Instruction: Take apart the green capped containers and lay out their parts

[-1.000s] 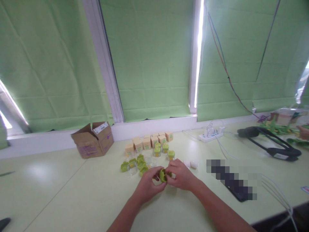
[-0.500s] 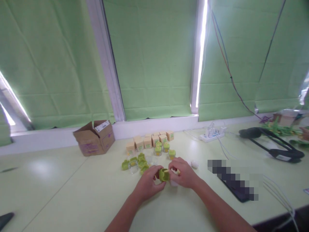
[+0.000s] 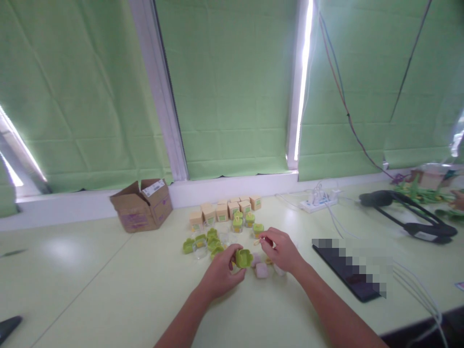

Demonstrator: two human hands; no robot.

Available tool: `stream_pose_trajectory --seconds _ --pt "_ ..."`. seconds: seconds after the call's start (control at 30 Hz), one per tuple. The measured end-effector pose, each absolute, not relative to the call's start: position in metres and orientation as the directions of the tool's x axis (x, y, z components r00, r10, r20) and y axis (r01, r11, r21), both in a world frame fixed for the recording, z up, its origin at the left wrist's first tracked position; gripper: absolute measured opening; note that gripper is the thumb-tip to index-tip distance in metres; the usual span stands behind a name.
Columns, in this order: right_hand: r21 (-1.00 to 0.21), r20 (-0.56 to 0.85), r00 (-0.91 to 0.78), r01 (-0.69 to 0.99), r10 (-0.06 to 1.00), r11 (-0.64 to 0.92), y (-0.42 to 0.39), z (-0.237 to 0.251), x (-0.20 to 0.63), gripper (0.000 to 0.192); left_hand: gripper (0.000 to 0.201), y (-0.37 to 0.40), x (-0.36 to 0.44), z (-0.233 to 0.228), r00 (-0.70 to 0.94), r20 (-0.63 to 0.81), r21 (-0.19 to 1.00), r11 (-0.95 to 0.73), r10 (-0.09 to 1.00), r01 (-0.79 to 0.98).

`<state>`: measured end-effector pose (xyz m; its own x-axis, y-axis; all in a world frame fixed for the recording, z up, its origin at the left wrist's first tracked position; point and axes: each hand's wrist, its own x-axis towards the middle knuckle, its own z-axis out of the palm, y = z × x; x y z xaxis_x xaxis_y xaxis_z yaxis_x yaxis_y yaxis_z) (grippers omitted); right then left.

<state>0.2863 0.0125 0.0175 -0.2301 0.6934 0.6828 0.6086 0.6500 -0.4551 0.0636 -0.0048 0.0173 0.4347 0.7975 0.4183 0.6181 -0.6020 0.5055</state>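
My left hand (image 3: 225, 271) is closed around the rim of a hollow green lid (image 3: 244, 258), its open side facing me. To the right of it, my right hand (image 3: 281, 247) pinches a small pale-yellow loop (image 3: 257, 241), held apart from the lid. Below the right hand lie several whitish-pink blocks (image 3: 261, 270), partly hidden by it. Several more green lids (image 3: 212, 242) and clear cups (image 3: 200, 252) are grouped beyond my left hand. Behind them stand several small jars with green lids and yellow loops (image 3: 238, 224).
Small beige boxes (image 3: 222, 212) stand in rows at the back. An open cardboard box (image 3: 143, 208) is at the left. On the right are a dark phone-like slab (image 3: 348, 273), partly pixelated, a white power strip (image 3: 317, 205) with cables, and a black looped device (image 3: 409, 215).
My right hand has drawn away from the green lid, up and to the right, with the yellow loop. The lid has shifted slightly left and turned, and the whitish-pink blocks show more.
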Motion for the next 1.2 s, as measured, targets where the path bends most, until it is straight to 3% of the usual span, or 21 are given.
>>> stream_pose_trajectory --seconds 0.2,0.47,0.8,1.2 --pt "-0.498 0.649 -0.135 0.668 0.749 0.553 0.019 0.014 0.291 0.018 0.033 -0.007 0.063 0.018 0.541 0.288 0.537 -0.601 0.790 0.592" --pt "-0.497 0.555 -0.079 0.767 0.828 0.406 0.022 0.014 0.294 0.026 0.030 -0.007 0.061 0.018 0.589 0.254 0.478 -0.629 0.767 0.613" --pt "-0.303 0.356 -0.079 0.933 0.931 0.195 0.027 0.006 0.299 0.027 0.030 0.000 0.052 0.013 0.600 0.239 0.351 -0.644 0.764 0.680" --pt "-0.187 0.295 -0.142 0.961 0.945 0.203 0.029 -0.001 0.301 0.027 0.020 0.007 0.046 0.013 0.547 0.193 0.190 -0.578 0.815 0.794"
